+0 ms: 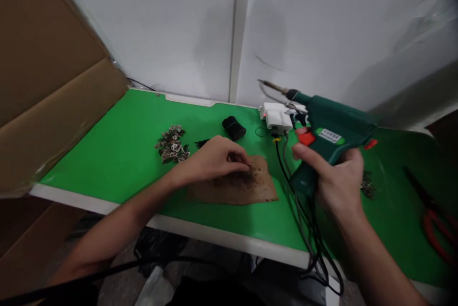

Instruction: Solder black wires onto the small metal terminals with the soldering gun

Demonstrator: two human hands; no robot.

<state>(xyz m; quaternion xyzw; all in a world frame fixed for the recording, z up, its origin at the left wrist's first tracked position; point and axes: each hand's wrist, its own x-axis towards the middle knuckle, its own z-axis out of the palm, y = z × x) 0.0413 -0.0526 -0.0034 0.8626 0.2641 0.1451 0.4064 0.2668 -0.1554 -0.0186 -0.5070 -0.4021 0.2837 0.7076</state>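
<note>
My right hand [338, 184] is wrapped round the handle of a green soldering gun [339, 127] with a red trigger, raised over the table. Its thin metal tip points up and to the left. Over a scorched brown board [246, 191], my left hand [218, 160] has its thumb and fingers pinched together. Whatever it pinches, if anything, is hidden. A pile of small metal parts [172, 144] lies left of that hand. Behind it sit a bundle of black wires [234, 128] and some loose black wire ends [202, 143].
A white power adapter [277, 117] with cables stands at the back of the green table [118, 139]. Red-handled scissors [434, 220] and more small parts [368, 185] lie at right. A cardboard box [71, 81] rises at left. The gun's cords [315, 234] hang over the front edge.
</note>
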